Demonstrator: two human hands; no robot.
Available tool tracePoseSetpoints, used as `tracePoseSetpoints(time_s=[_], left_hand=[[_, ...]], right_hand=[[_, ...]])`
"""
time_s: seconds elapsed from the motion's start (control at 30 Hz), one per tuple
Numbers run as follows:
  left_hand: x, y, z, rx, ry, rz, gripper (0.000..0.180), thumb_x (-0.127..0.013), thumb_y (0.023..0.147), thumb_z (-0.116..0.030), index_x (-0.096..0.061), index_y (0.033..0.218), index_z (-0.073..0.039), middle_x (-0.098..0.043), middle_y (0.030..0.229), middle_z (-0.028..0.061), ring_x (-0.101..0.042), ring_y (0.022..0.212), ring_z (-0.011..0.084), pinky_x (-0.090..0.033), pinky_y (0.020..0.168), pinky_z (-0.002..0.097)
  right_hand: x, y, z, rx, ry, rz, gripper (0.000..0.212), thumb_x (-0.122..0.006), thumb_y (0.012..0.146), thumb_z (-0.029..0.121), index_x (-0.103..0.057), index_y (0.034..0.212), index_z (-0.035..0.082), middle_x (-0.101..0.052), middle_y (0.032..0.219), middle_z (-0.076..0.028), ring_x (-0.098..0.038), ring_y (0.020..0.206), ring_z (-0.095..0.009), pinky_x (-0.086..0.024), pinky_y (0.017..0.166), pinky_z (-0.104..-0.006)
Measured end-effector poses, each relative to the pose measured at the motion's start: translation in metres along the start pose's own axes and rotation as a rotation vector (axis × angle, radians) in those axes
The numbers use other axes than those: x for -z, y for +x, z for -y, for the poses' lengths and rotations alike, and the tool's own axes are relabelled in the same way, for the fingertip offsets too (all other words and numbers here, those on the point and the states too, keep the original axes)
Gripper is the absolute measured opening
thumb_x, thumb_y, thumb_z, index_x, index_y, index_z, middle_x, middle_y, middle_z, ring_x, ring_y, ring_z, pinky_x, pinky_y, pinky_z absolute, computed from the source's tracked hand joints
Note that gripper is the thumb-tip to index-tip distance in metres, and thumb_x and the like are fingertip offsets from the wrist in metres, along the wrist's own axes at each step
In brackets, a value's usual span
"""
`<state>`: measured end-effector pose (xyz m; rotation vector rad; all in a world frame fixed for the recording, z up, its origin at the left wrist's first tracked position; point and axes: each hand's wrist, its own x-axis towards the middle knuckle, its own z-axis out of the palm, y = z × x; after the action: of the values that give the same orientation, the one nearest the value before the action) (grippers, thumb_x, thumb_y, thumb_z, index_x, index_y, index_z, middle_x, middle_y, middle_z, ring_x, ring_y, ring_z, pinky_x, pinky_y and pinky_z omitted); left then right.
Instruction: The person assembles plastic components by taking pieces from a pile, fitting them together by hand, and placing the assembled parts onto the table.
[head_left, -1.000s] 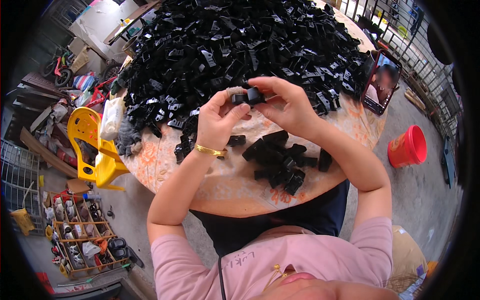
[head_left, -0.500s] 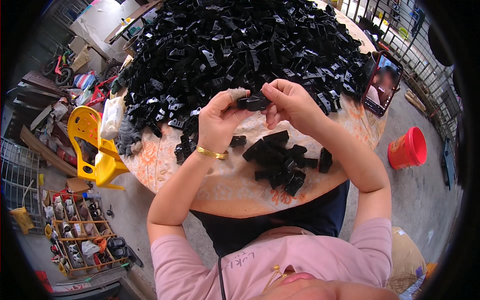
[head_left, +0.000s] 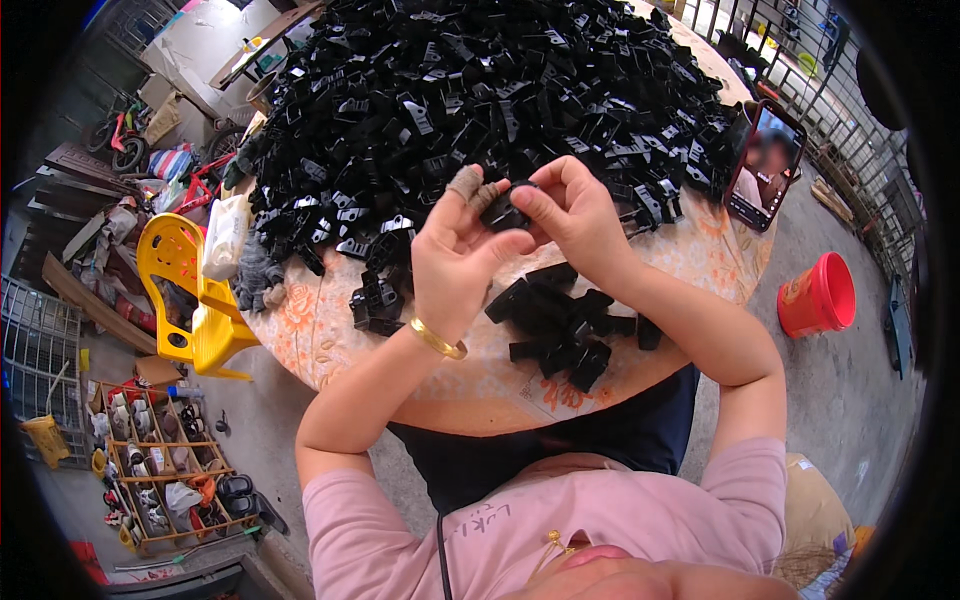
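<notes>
A small black plastic part point(head_left: 505, 208) is pinched between the thumb and fingers of my right hand point(head_left: 583, 215), just in front of a big heap of similar black parts point(head_left: 480, 100). My left hand point(head_left: 455, 255), with tape on its fingers and a gold bangle at the wrist, is open. Its thumb stands apart, and its taped fingertips lie against or right beside the held part; which, I cannot tell. Below my hands a smaller pile of black parts point(head_left: 565, 330) lies on the flowered tablecloth point(head_left: 450, 385). A few more parts point(head_left: 376, 300) sit left of my left wrist.
A phone point(head_left: 765, 168) stands propped at the table's right edge. On the floor are a red bucket point(head_left: 817, 295) to the right, a yellow chair point(head_left: 190, 290) to the left and a shoe rack point(head_left: 165, 460). Grey gloves point(head_left: 258, 275) hang by the table's left edge.
My left hand has turned, its fingers lifting and its thumb coming away from the black part. The right hand has tilted the part, keeping its pinch.
</notes>
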<state>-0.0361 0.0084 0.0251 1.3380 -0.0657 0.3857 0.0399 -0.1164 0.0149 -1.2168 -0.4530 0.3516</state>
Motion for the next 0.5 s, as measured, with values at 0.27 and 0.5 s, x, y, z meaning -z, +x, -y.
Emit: tracePoseSetpoints(time_s=[0.27, 0.5], left_hand=[[0.017, 0.011, -0.010, 0.100, -0.035, 0.023, 0.052, -0.061, 0.078, 0.007, -0.040, 0.126, 0.005, -0.060, 0.106, 0.0151, -0.059, 0.096, 0.0163, -0.049, 0.084, 0.0259], [0.019, 0.008, -0.017, 0.115, 0.223, 0.524, 0.051, -0.061, 0.072, 0.011, -0.049, 0.121, 0.000, -0.061, 0.111, 0.0109, -0.059, 0.097, 0.0134, -0.050, 0.078, 0.0252]], right_hand=[[0.020, 0.013, 0.010, -0.007, -0.234, 0.270, 0.029, -0.076, 0.073, 0.024, -0.063, 0.081, -0.001, -0.062, 0.071, -0.002, -0.054, 0.063, -0.005, -0.044, 0.056, -0.0203], [0.066, 0.019, 0.060, 0.110, -0.834, 0.639, 0.033, -0.077, 0.066, 0.013, -0.062, 0.092, 0.001, -0.062, 0.080, -0.003, -0.058, 0.068, -0.009, -0.047, 0.061, -0.0228]])
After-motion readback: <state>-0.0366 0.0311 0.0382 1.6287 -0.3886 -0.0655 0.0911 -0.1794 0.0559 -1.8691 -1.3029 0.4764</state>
